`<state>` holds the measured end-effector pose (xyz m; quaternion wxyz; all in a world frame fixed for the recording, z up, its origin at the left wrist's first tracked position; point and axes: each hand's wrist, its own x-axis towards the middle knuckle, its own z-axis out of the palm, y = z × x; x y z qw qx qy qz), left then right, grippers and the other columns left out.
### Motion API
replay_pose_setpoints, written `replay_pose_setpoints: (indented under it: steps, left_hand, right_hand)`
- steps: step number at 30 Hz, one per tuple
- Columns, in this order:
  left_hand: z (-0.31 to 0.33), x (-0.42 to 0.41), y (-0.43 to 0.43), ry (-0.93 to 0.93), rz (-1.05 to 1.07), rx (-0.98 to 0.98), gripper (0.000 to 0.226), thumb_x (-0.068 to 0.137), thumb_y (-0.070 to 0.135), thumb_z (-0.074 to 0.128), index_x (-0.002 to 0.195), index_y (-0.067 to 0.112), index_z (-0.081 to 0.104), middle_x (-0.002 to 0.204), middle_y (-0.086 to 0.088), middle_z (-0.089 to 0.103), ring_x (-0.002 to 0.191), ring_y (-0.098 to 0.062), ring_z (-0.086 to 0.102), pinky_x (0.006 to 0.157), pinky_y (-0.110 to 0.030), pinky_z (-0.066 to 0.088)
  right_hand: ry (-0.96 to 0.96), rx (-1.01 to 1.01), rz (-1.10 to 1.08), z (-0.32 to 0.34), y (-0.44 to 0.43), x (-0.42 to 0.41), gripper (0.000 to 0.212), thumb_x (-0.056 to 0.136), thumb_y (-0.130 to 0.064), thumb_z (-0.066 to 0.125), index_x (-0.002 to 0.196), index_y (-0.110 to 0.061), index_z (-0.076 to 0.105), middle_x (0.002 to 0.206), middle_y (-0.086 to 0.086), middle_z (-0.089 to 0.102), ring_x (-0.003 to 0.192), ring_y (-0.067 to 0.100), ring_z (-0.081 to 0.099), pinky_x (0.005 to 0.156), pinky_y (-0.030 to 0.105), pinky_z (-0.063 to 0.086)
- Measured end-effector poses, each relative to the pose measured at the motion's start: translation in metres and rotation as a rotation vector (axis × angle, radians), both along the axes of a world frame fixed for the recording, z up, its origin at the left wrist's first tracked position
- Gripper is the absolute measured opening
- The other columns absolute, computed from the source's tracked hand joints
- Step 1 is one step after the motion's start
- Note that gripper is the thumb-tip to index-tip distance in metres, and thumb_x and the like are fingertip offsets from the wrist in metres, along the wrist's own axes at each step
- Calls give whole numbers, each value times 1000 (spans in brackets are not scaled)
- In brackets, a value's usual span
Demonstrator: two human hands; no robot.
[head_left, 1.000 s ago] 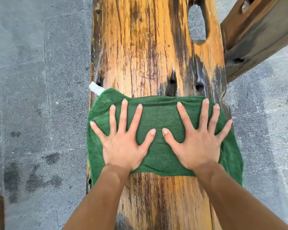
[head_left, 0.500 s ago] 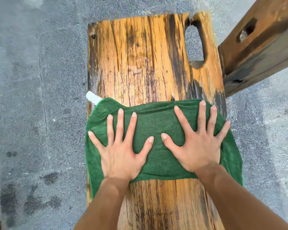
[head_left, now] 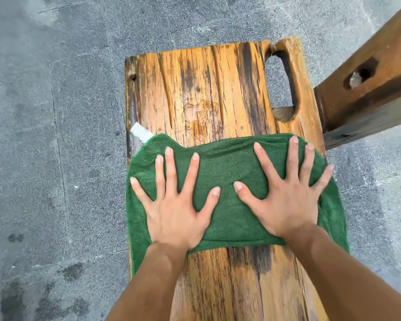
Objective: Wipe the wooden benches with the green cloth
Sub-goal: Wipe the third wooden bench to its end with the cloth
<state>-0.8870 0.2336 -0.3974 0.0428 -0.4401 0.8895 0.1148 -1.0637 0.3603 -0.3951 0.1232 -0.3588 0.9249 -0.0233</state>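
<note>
Flat under both hands, green cloth across wooden bench, left hand, right hand, fingers splayed, gripping nothing

There are two wooden benches, one at centre and one at 2 o'clock, one green cloth, and two hands, the left and the right.

The flat wooden bench plank was honey-orange, streaked lengthwise with dark brown and black grain. The rectangular terry cloth was deep green, with a small white fabric tag at its corner. The rough concrete floor was speckled grey with darker blotches. A second, slanted wooden bench was duller brown.
</note>
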Motion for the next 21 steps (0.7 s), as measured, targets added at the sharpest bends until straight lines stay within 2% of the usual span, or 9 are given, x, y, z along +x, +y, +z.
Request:
replay_pose_setpoints:
  steps: [21]
  left_hand:
    - [1, -38, -44, -31, -4, 0, 77, 98, 81, 15, 165, 46, -1, 175, -4, -15, 162, -25, -11, 118, -79, 0]
  right_hand:
    - [23, -10, 23, -2, -47, -39, 88, 82, -98, 17, 160, -60, 1, 176, 12, 1, 161, 38, -8, 120, 78, -2]
